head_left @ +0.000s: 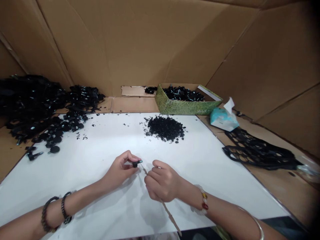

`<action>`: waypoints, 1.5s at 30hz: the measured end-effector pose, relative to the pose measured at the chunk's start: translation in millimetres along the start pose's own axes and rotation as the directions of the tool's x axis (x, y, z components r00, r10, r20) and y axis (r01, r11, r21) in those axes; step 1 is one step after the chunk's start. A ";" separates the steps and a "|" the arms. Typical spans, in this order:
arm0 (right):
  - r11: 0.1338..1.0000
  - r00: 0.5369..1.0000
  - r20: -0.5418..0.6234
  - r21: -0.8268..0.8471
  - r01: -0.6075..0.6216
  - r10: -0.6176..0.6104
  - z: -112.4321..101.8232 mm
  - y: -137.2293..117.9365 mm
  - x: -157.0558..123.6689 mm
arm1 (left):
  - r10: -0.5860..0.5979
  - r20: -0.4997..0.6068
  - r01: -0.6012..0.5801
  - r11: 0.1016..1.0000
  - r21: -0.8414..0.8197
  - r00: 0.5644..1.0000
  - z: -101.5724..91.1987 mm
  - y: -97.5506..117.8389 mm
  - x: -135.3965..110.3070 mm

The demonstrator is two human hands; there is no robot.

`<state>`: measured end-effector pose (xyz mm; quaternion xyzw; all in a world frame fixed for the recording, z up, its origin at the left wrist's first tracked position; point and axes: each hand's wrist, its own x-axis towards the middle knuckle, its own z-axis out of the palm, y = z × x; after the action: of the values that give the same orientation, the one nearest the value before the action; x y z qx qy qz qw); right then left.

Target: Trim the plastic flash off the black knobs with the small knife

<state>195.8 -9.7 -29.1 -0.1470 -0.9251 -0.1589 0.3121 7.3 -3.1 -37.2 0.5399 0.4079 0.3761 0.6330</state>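
The left hand pinches a small black plastic fitting in its fingertips; the right hand curls shut around a thin wooden stick reaching the fitting; steady, close fingertip control suits this; black rings lie heaped ahead of the hands.

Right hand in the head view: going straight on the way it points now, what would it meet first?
Probably the small black plastic cap pinched by the bare left hand, just ahead of the thin pale stick in the right hand; depth is unclear.

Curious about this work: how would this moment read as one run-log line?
left hand: pinches small black part | right hand: grips thin tan stick | ahead: black rings on white board
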 end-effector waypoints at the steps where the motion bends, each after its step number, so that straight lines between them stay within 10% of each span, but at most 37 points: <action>1: 1.000 1.000 0.004 -0.001 0.002 -0.002 -0.1 0.0 0.2 | 0.000 0.000 0.000 1.000 0.001 1.000 0.0 0.0 0.0; 12: 0.974 0.976 -0.034 0.087 -0.210 0.213 5.1 -7.5 3.0 | 0.013 -0.052 -0.014 1.000 -0.025 0.999 -0.1 -3.0 1.1; 30: 0.989 0.990 -0.013 -0.035 -0.142 0.142 2.5 -8.4 5.3 | 0.004 -0.045 -0.004 1.000 0.016 0.999 -1.1 -5.6 1.9; 45: 0.848 0.911 0.060 0.346 -0.402 0.407 -7.3 3.7 7.0 | -0.029 -0.021 0.030 0.998 0.064 0.999 0.5 3.2 -0.3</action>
<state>195.7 -8.0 -18.4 -0.2792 -0.8841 0.0767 0.3668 7.5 -3.2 -34.0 0.5500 0.4338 0.3589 0.6168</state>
